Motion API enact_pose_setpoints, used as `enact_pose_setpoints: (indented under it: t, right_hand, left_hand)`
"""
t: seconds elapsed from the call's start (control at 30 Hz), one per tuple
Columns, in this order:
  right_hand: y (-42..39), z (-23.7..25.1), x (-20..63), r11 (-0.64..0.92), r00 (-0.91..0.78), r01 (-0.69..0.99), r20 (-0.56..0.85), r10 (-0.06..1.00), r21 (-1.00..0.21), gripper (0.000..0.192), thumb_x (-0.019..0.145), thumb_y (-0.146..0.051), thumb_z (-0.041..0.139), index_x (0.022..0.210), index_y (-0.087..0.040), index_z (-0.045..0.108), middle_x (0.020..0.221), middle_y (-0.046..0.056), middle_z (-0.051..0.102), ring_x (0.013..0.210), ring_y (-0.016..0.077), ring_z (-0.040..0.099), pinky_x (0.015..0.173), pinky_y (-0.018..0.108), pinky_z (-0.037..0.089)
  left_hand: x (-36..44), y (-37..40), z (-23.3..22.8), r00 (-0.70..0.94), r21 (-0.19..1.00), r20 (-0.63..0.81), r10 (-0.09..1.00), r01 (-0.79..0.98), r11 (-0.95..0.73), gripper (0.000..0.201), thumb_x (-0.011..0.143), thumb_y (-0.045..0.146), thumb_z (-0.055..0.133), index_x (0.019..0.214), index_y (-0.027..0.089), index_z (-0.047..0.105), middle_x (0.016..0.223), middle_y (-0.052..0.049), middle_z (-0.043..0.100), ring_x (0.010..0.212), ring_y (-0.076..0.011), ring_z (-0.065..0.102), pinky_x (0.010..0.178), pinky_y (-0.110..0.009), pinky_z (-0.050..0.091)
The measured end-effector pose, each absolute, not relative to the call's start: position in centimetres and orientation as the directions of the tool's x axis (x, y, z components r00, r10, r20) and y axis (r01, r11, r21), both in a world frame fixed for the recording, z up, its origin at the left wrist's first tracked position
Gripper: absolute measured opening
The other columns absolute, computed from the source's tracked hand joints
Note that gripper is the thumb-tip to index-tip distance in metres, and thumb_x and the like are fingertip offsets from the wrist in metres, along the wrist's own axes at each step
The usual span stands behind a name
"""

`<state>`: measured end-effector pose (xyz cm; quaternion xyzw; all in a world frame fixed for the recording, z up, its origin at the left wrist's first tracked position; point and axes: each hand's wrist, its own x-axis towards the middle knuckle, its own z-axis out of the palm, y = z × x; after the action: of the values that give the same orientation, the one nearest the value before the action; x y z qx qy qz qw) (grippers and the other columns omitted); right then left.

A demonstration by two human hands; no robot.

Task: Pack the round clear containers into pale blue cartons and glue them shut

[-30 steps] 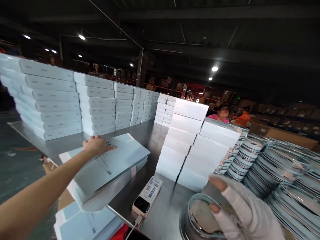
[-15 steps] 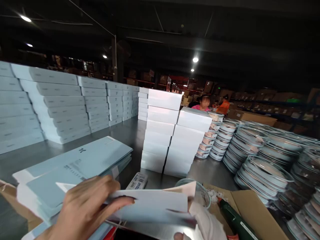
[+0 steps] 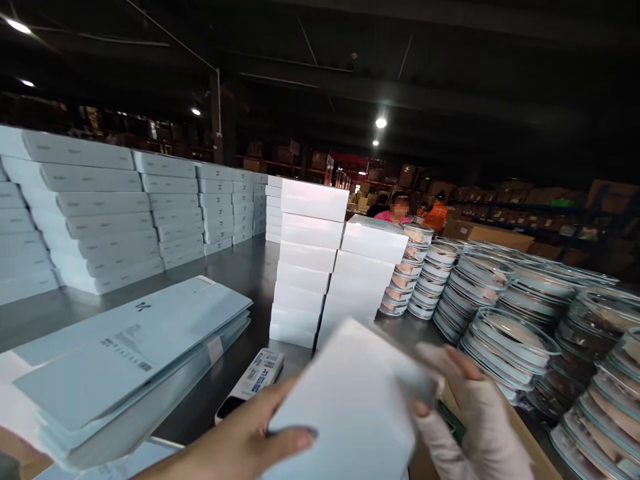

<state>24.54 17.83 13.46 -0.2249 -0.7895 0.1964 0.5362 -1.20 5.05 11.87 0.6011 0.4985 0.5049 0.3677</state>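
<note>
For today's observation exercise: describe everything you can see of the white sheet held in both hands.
The white sheet is a pale, flat, card-like piece, blurred, with no print visible on the side shown. It is tilted, one corner pointing up, low in the view above the steel table. The bare left hand pinches its lower left edge; the gloved right hand holds its right side.

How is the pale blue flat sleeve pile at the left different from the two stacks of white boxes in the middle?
The pale blue flat sleeve pile is low, fanned and printed; the white box stacks stand tall, squared and plain. Both rest on the steel table.
</note>
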Motion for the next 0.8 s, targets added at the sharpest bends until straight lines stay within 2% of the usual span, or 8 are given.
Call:
enact_pose_setpoints:
  t: [0.1, 0.2, 0.3, 0.4, 0.47, 0.63, 0.7, 0.8]
  right_hand:
    - [17.6, 12.7, 24.2, 0.799, -0.286, 0.121, 0.750, 0.596, -0.589, 0.083, 0.099, -0.049, 0.058, 0.166, -0.032, 0.012, 0.173, 0.008, 0.022, 0.157, 0.0322, 0.028, 0.125, 0.051, 0.030]
    - [17.0, 10.8, 22.8, 0.789, -0.351, 0.088, 0.723, 0.596, -0.608, 0.080, 0.098, -0.064, 0.047, 0.165, -0.032, 0.017, 0.176, 0.009, 0.010, 0.158, 0.0407, 0.018, 0.124, 0.061, 0.029]
    - [16.6, 8.9, 22.1, 0.772, -0.339, 0.069, 0.713, 0.614, -0.632, 0.064, 0.102, -0.056, 0.045, 0.160, -0.031, 0.036, 0.174, 0.008, 0.021, 0.156, 0.0416, 0.026, 0.120, 0.054, 0.042]
    - [16.2, 8.0, 21.9, 0.695, -0.303, 0.019, 0.658, 0.689, -0.719, 0.062, 0.104, -0.047, 0.044, 0.163, -0.032, 0.029, 0.164, 0.010, 0.042, 0.144, 0.0395, 0.049, 0.107, 0.048, 0.056]
    - [15.9, 8.1, 21.3, 0.642, -0.222, 0.050, 0.618, 0.754, -0.765, 0.061, 0.105, -0.039, 0.045, 0.163, -0.034, 0.026, 0.165, 0.008, 0.042, 0.147, 0.0371, 0.046, 0.113, 0.049, 0.051]
    - [16.1, 8.8, 19.3, 0.675, -0.157, -0.037, 0.671, 0.724, -0.737, 0.071, 0.107, -0.026, 0.034, 0.165, -0.039, -0.005, 0.174, 0.007, 0.016, 0.157, 0.0299, 0.025, 0.123, 0.063, 0.027]
    - [16.5, 9.1, 19.7, 0.713, -0.185, -0.093, 0.715, 0.674, -0.695, 0.069, 0.107, -0.028, 0.032, 0.165, -0.040, -0.004, 0.174, 0.009, 0.019, 0.156, 0.0279, 0.028, 0.122, 0.061, 0.033]
    - [17.5, 9.2, 23.3, 0.657, -0.204, -0.147, 0.672, 0.712, -0.740, 0.066, 0.107, -0.043, 0.035, 0.164, -0.037, 0.003, 0.166, 0.015, 0.039, 0.145, 0.0284, 0.050, 0.110, 0.053, 0.051]
  left_hand:
    - [-1.7, 7.1, 9.1, -0.180, 0.953, 0.302, 0.936, 0.069, -0.294, 0.081, 0.086, 0.072, 0.066, 0.151, 0.027, 0.050, 0.130, -0.013, 0.074, 0.121, -0.0360, 0.068, 0.106, -0.050, 0.053]
    - [-1.3, 8.2, 6.6, -0.142, 0.921, 0.384, 0.913, 0.132, -0.366, 0.090, 0.086, 0.068, 0.069, 0.157, 0.027, 0.032, 0.144, -0.019, 0.060, 0.133, -0.0364, 0.058, 0.114, -0.053, 0.044]
    - [-0.4, 8.2, 6.2, -0.062, 0.878, 0.471, 0.880, 0.128, -0.461, 0.099, 0.079, 0.075, 0.072, 0.155, 0.030, 0.028, 0.165, -0.018, 0.033, 0.150, -0.0411, 0.037, 0.117, -0.053, 0.040]
    - [0.3, 7.8, 6.9, -0.124, 0.880, 0.473, 0.872, 0.127, -0.458, 0.080, 0.086, 0.083, 0.051, 0.146, 0.031, 0.044, 0.162, -0.014, 0.041, 0.152, -0.0429, 0.032, 0.118, -0.054, 0.038]
    - [0.8, 7.7, 7.2, -0.213, 0.908, 0.418, 0.883, 0.128, -0.399, 0.065, 0.096, 0.075, 0.042, 0.144, 0.032, 0.048, 0.159, -0.012, 0.047, 0.153, -0.0401, 0.032, 0.122, -0.054, 0.031]
    - [1.2, 7.2, 7.9, -0.329, 0.918, 0.393, 0.859, 0.077, -0.390, 0.048, 0.101, 0.059, 0.050, 0.144, 0.040, 0.043, 0.173, -0.003, 0.025, 0.157, -0.0335, 0.026, 0.122, -0.051, 0.033]
    - [0.6, 6.9, 8.5, -0.205, 0.924, 0.366, 0.908, 0.199, -0.327, 0.054, 0.091, 0.062, 0.065, 0.137, 0.036, 0.056, 0.170, -0.007, 0.033, 0.156, -0.0393, 0.028, 0.121, -0.055, 0.034]
    - [-1.3, 6.1, 9.4, -0.162, 0.876, 0.369, 0.915, 0.388, -0.285, 0.060, 0.066, 0.059, 0.088, 0.117, 0.029, 0.076, 0.153, -0.013, 0.058, 0.147, -0.0462, 0.042, 0.115, -0.056, 0.043]
